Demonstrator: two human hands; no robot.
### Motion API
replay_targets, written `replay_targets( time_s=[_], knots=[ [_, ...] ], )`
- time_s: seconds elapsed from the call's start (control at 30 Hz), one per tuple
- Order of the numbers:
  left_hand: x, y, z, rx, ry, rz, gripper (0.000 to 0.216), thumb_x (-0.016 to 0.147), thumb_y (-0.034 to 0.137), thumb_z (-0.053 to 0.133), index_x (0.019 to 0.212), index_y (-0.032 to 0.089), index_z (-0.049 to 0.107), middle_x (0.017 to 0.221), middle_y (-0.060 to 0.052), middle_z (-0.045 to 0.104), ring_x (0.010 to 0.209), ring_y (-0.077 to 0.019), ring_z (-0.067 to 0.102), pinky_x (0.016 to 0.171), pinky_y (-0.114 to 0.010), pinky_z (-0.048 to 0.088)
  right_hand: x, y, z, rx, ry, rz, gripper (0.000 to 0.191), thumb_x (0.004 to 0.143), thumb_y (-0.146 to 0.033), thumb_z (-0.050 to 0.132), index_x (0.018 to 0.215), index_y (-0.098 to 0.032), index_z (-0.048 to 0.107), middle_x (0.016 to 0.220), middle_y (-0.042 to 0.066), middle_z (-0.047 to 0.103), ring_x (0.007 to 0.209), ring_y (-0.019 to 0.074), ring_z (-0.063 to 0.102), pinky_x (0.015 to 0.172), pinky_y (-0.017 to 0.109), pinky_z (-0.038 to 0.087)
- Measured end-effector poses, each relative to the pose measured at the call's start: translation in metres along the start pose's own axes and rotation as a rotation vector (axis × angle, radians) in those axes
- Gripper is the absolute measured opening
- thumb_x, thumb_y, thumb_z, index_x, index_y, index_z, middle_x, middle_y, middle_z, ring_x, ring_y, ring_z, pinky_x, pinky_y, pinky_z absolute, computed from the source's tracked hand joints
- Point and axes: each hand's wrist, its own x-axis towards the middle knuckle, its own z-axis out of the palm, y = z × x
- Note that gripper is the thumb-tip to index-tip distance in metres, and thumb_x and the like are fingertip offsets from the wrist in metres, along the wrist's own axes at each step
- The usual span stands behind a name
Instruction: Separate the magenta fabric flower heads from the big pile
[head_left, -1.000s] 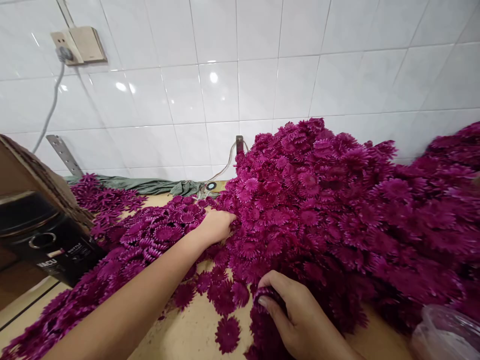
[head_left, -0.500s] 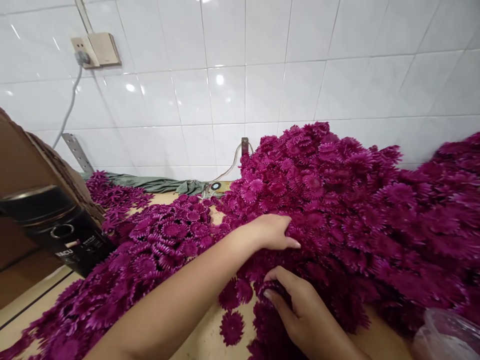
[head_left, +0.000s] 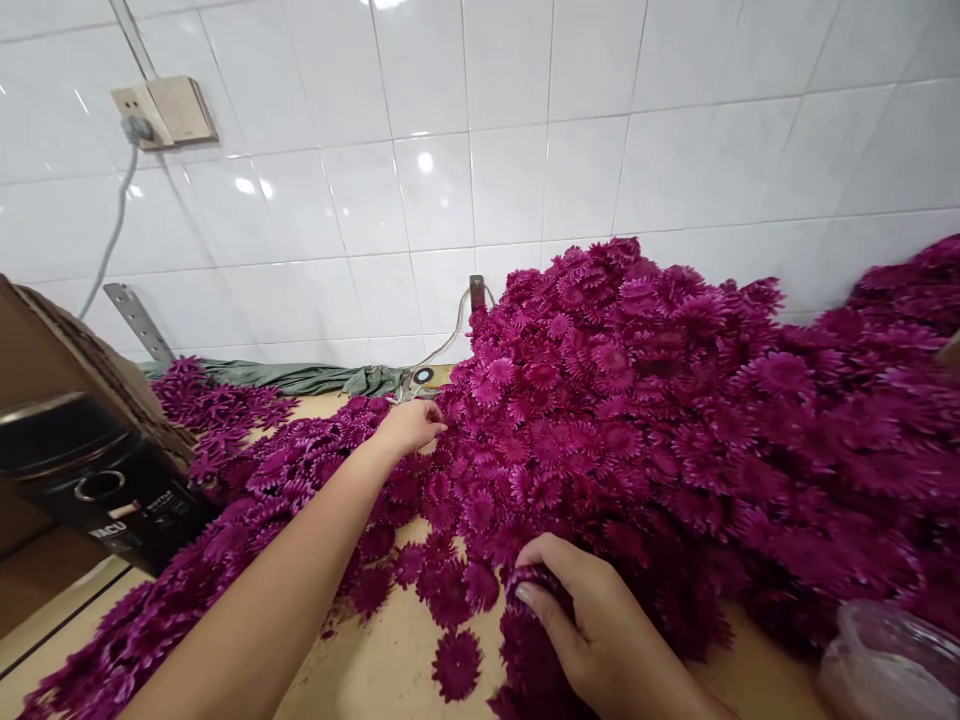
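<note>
Magenta artificial flower heads (head_left: 615, 340) with jagged petals lie in a large heap at centre and right, and in a lower, longer pile (head_left: 247, 520) on the left. My left hand (head_left: 411, 426) reaches to the far end between the two piles. Its fingers are curled with tips together at the heap's edge, and anything in them is too small to make out. My right hand (head_left: 592, 610) is closed near the front, thumb and forefinger pinching a small stack of flower heads (head_left: 541, 580). A single flower head (head_left: 457, 665) lies on the tabletop left of it.
A black bottle (head_left: 105, 480) leans by a cardboard box (head_left: 82, 350) at left. A clear plastic container (head_left: 892, 665) stands at lower right. Behind are green cloth (head_left: 300, 376), a white tiled wall (head_left: 510, 180) and a plugged-in socket (head_left: 139, 115).
My left hand has moved left and away from me, from the heap's middle to the gap between piles, its fingertips coming together. My right hand keeps its pinch, and the view has shifted slightly.
</note>
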Motion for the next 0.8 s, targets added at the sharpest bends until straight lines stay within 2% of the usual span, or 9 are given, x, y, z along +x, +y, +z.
replay_targets(
  time_s=[0.13,0.27,0.43,0.53,0.63,0.73,0.8],
  knots=[
    [0.0,-0.005,0.016,0.108,-0.073,0.001,0.027,0.074,0.039,0.057,0.092,0.019,0.061,0.097,-0.007,0.065,0.091,-0.0221,0.06,0.076,-0.031,0.046,0.0,0.002,0.003,-0.01,-0.013,0.002,0.012,0.079,-0.011,0.04,0.079,-0.019,0.049,0.075,0.001,0.059,0.069,0.0126,0.053,0.065,0.025,0.041],
    [0.0,-0.003,0.027,0.207,-0.16,0.002,0.03,0.081,0.032,0.052,0.106,0.016,0.054,0.108,-0.007,0.057,0.092,-0.0191,0.057,0.078,-0.04,0.047,0.0,0.003,0.004,-0.011,-0.021,0.0,0.012,0.078,-0.011,0.041,0.08,-0.018,0.049,0.076,0.001,0.059,0.069,0.0121,0.054,0.065,0.024,0.041],
    [-0.003,-0.003,0.03,0.276,-0.148,-0.001,0.03,0.082,0.03,0.05,0.109,0.016,0.052,0.111,-0.007,0.055,0.093,-0.0189,0.056,0.078,-0.04,0.048,0.001,0.001,0.003,-0.024,-0.018,0.005,0.012,0.078,-0.011,0.041,0.079,-0.018,0.05,0.075,0.001,0.059,0.069,0.0121,0.054,0.064,0.024,0.041],
    [-0.005,-0.008,0.019,0.284,-0.101,0.007,0.028,0.084,0.031,0.047,0.107,0.018,0.054,0.109,-0.007,0.058,0.095,-0.0189,0.057,0.081,-0.038,0.045,0.002,0.001,0.002,-0.041,-0.009,-0.003,0.012,0.078,-0.011,0.041,0.079,-0.018,0.049,0.074,0.001,0.059,0.068,0.0122,0.054,0.063,0.024,0.041],
    [-0.009,-0.019,-0.002,0.3,-0.053,-0.02,0.03,0.084,0.033,0.04,0.105,0.022,0.058,0.108,-0.006,0.063,0.098,-0.02,0.057,0.083,-0.03,0.043,0.001,0.001,0.001,-0.054,-0.004,-0.013,0.012,0.078,-0.01,0.041,0.078,-0.018,0.05,0.073,0.001,0.059,0.067,0.0122,0.054,0.062,0.023,0.042],
    [-0.016,-0.04,-0.029,0.338,-0.068,-0.075,0.032,0.08,0.037,0.039,0.094,0.022,0.064,0.097,-0.005,0.068,0.09,-0.0223,0.061,0.075,-0.029,0.045,0.0,0.002,0.001,-0.061,0.011,-0.037,0.013,0.076,-0.009,0.041,0.078,-0.019,0.049,0.073,0.001,0.06,0.067,0.0119,0.055,0.062,0.022,0.042],
    [-0.022,-0.056,-0.045,0.367,-0.109,-0.113,0.028,0.075,0.04,0.046,0.08,0.021,0.066,0.086,-0.006,0.07,0.082,-0.0237,0.063,0.067,-0.029,0.046,0.0,0.001,0.001,-0.067,0.011,-0.048,0.013,0.075,-0.008,0.042,0.077,-0.019,0.049,0.072,0.001,0.059,0.065,0.0116,0.054,0.061,0.021,0.042]
  ],
)
